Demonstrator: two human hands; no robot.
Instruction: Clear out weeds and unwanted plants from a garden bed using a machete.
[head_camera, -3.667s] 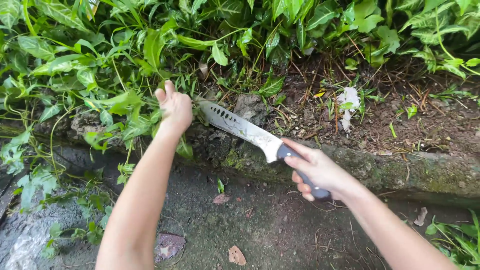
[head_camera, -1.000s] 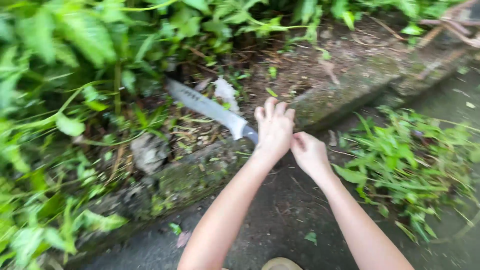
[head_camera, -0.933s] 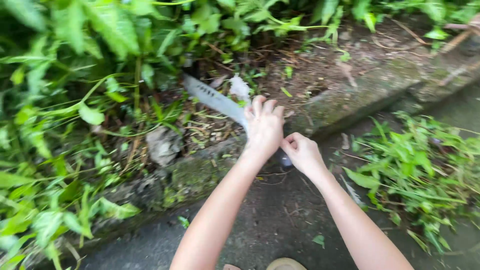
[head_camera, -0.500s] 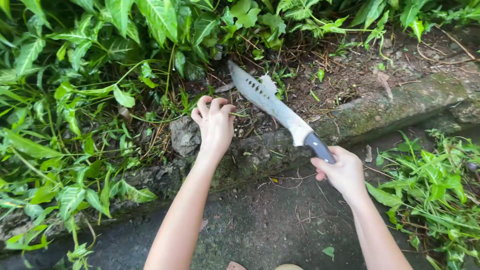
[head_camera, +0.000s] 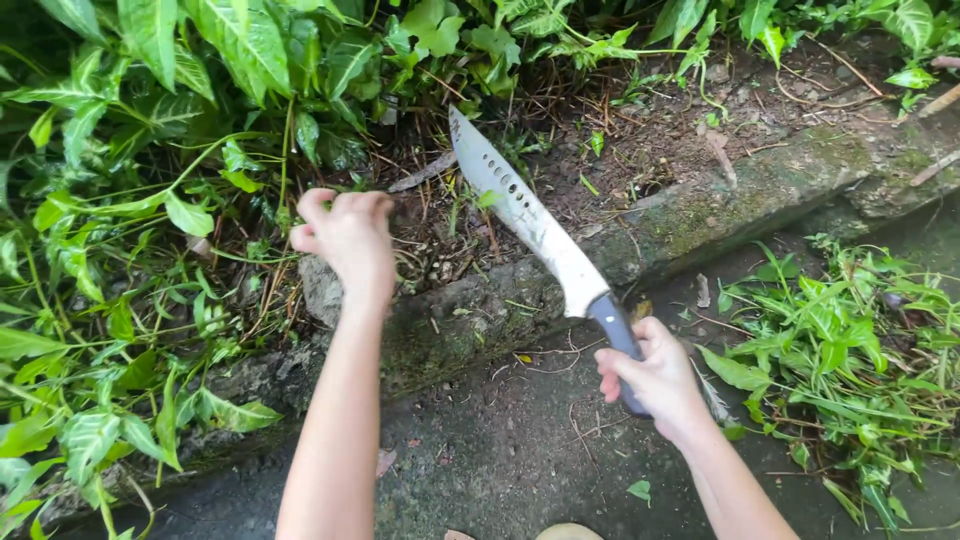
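Now right hand (head_camera: 655, 375) grips machete (head_camera: 530, 220) (blade over mossy curb (head_camera: 740, 195)); left hand (head_camera: 350, 235) fisted beside stems (head_camera: 270, 200).

Both forearms are bare, with no sleeves in view up to the frame's lower edge. The left hand (head_camera: 348, 237) and right hand (head_camera: 652, 375) wear no gloves; no rings, watch or bands show at the wrists behind each grip. The nails look short and unpainted.

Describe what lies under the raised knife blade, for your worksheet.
Under the blade lie bare soil, dry stems and the mossy stone kerb. The ground directly beneath the steel is hidden.
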